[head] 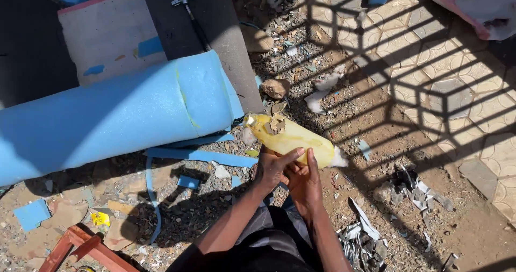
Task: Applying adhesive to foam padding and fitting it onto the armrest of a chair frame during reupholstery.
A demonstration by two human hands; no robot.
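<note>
I hold a yellow plastic bottle lying sideways in front of me, smeared and with bits of brown debris stuck near its neck at the left end. My left hand cups the bottle from below with the thumb against its side. My right hand supports it from underneath too, fingers pointing up along the bottle's lower side. Both hands touch each other beneath the bottle.
A thick roll of blue foam lies at the left on gravelly ground. Behind it are a grey board and a hammer. Blue foam strips and scraps litter the dirt. A red wooden frame is at bottom left, crumpled foil at right.
</note>
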